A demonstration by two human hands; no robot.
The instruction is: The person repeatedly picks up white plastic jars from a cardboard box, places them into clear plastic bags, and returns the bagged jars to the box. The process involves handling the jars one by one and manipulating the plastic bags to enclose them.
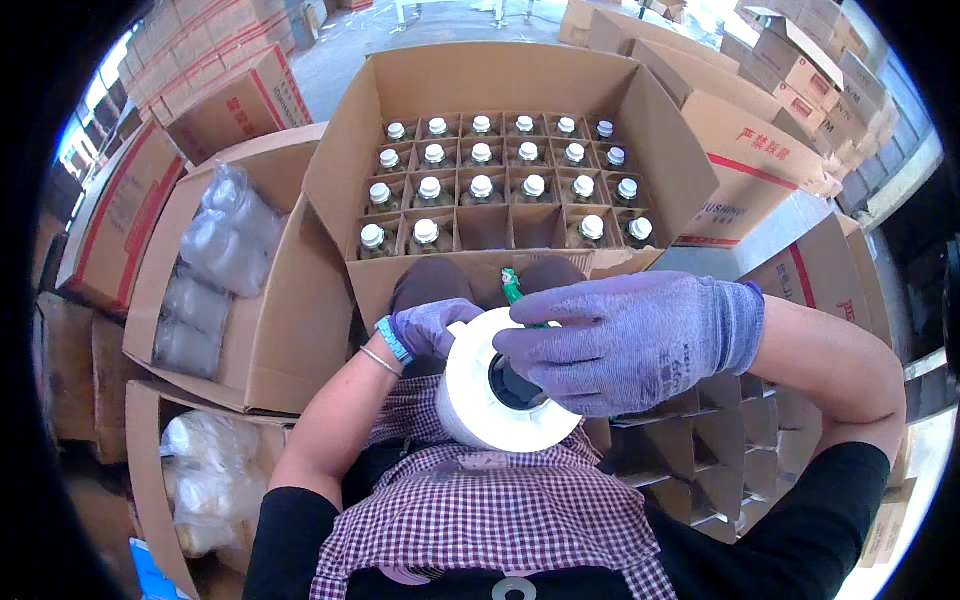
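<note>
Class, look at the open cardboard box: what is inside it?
The open cardboard box holds white-capped bottles in a divider grid; two front cells look empty. The bottles' contents are hidden.

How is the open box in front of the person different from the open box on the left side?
The front box has a cardboard grid and holds upright bottles with white caps; two cells are empty. The left box has no grid and holds clear plastic bags lying loose. The front box looks deeper. Both are brown cardboard with flaps open.
</note>
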